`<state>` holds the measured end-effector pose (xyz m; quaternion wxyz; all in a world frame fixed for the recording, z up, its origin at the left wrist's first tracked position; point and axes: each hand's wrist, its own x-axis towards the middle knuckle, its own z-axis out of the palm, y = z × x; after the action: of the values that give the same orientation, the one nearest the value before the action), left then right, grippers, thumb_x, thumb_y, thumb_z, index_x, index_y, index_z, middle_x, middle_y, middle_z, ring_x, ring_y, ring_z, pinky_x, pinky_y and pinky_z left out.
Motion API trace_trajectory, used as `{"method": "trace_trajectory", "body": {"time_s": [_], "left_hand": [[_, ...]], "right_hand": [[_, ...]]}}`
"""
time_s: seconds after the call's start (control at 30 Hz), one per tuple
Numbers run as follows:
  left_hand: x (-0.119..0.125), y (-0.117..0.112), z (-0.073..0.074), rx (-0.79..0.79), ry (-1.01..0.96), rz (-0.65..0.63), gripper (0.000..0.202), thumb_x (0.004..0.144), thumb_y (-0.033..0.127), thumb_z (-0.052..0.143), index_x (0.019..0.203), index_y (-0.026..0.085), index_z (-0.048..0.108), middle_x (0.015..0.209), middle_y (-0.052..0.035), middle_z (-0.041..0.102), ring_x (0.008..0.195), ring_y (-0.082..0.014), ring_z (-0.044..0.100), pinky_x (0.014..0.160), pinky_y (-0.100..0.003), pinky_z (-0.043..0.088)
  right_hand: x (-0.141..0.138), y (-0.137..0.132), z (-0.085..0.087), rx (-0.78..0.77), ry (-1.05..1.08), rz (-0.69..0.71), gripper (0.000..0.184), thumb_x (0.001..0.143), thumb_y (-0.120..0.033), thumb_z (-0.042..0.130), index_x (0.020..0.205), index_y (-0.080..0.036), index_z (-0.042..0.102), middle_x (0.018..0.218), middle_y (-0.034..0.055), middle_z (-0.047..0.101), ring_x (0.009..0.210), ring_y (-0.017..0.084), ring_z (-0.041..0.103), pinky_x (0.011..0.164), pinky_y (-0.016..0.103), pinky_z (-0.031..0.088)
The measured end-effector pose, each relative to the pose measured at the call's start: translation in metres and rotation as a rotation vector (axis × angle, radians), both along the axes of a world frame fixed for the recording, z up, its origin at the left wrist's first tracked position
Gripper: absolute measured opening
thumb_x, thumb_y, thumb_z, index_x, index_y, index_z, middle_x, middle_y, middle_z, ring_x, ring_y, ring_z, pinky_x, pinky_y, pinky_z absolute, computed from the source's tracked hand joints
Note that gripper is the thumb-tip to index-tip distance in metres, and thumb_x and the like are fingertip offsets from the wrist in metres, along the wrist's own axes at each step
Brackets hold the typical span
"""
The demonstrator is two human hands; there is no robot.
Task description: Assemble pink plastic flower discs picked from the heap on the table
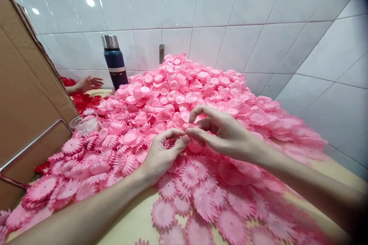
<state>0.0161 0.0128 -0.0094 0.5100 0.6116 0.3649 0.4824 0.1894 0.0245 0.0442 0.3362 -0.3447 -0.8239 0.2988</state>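
A big heap of pink frilled flower-shaped pieces (184, 95) covers the tan table (135, 222). Both my hands meet over the middle of the heap. My left hand (162, 153) has thumb and forefinger curled into a pinch, its fingertips against those of my right hand. My right hand (218, 130) also pinches thumb to forefinger, the other fingers arched above. Whatever sits between the touching fingertips is too small to make out. Loose pink pieces (198, 195) lie flat on the table below my wrists.
A dark blue flask with a steel cap (115, 61) stands at the tiled wall. Another person's hand (86, 83) rests at the far left near red pieces (82, 101). A cardboard box (25, 95) with a metal handle (34, 143) and a small clear cup (85, 123) stand left.
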Motion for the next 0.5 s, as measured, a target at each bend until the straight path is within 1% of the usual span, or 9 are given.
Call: {"method": "trace_trajectory", "body": {"time_s": [0.07, 0.13, 0.2, 0.27, 0.33, 0.4, 0.5], "left_hand": [[0.0000, 0.0002, -0.0001, 0.014, 0.006, -0.015, 0.025, 0.083, 0.040, 0.062, 0.084, 0.015, 0.063, 0.076, -0.0015, 0.056, 0.068, -0.0102, 0.047, 0.065, -0.023, 0.038], [-0.0002, 0.0003, -0.0010, 0.015, -0.009, -0.039, 0.025, 0.083, 0.039, 0.062, 0.083, 0.014, 0.062, 0.076, -0.0015, 0.055, 0.070, -0.0103, 0.047, 0.068, -0.023, 0.038], [-0.0005, 0.0000, -0.0023, 0.007, -0.030, -0.033, 0.024, 0.082, 0.038, 0.063, 0.079, 0.014, 0.061, 0.073, -0.0004, 0.053, 0.067, -0.0096, 0.046, 0.066, -0.022, 0.038], [-0.0006, -0.0004, -0.0037, -0.015, -0.067, -0.004, 0.023, 0.081, 0.037, 0.065, 0.077, 0.015, 0.061, 0.067, 0.0018, 0.050, 0.061, -0.0079, 0.042, 0.061, -0.021, 0.035], [-0.0003, -0.0012, -0.0046, -0.042, -0.106, 0.032, 0.021, 0.079, 0.036, 0.067, 0.075, 0.015, 0.061, 0.064, 0.0029, 0.048, 0.057, -0.0069, 0.039, 0.056, -0.020, 0.032], [0.0005, -0.0024, -0.0047, -0.074, -0.144, 0.053, 0.022, 0.078, 0.035, 0.069, 0.075, 0.015, 0.061, 0.065, 0.0025, 0.049, 0.057, -0.0068, 0.040, 0.054, -0.020, 0.031], [0.0018, -0.0044, -0.0037, -0.135, -0.199, 0.037, 0.023, 0.078, 0.035, 0.068, 0.074, 0.014, 0.059, 0.065, 0.0020, 0.050, 0.056, -0.0069, 0.041, 0.053, -0.021, 0.032]], "right_hand": [[0.0003, 0.0012, -0.0022, -0.036, 0.035, 0.018, 0.017, 0.090, -0.032, 0.054, 0.094, -0.018, 0.045, 0.052, -0.0069, 0.044, 0.045, 0.006, 0.036, 0.041, 0.019, 0.028], [0.0010, 0.0028, -0.0039, -0.107, 0.063, 0.059, 0.020, 0.090, -0.034, 0.055, 0.096, -0.019, 0.044, 0.049, -0.0087, 0.041, 0.042, 0.005, 0.034, 0.039, 0.017, 0.026], [0.0016, 0.0039, -0.0048, -0.179, 0.084, 0.099, 0.023, 0.089, -0.035, 0.056, 0.100, -0.019, 0.044, 0.048, -0.0097, 0.042, 0.041, 0.004, 0.033, 0.038, 0.016, 0.026], [0.0014, 0.0040, -0.0047, -0.218, 0.103, 0.115, 0.027, 0.088, -0.034, 0.059, 0.103, -0.019, 0.043, 0.048, -0.0100, 0.044, 0.041, 0.004, 0.034, 0.038, 0.015, 0.028], [0.0006, 0.0029, -0.0040, -0.218, 0.105, 0.117, 0.029, 0.086, -0.032, 0.061, 0.104, -0.019, 0.043, 0.048, -0.0103, 0.044, 0.041, 0.003, 0.034, 0.039, 0.015, 0.028], [-0.0005, 0.0012, -0.0030, -0.191, 0.087, 0.123, 0.029, 0.085, -0.029, 0.063, 0.103, -0.019, 0.044, 0.049, -0.0098, 0.045, 0.042, 0.004, 0.035, 0.039, 0.015, 0.028], [-0.0013, -0.0014, -0.0012, -0.101, 0.009, 0.139, 0.026, 0.084, -0.029, 0.063, 0.102, -0.018, 0.047, 0.053, -0.0071, 0.050, 0.044, 0.004, 0.036, 0.040, 0.017, 0.027]]}}
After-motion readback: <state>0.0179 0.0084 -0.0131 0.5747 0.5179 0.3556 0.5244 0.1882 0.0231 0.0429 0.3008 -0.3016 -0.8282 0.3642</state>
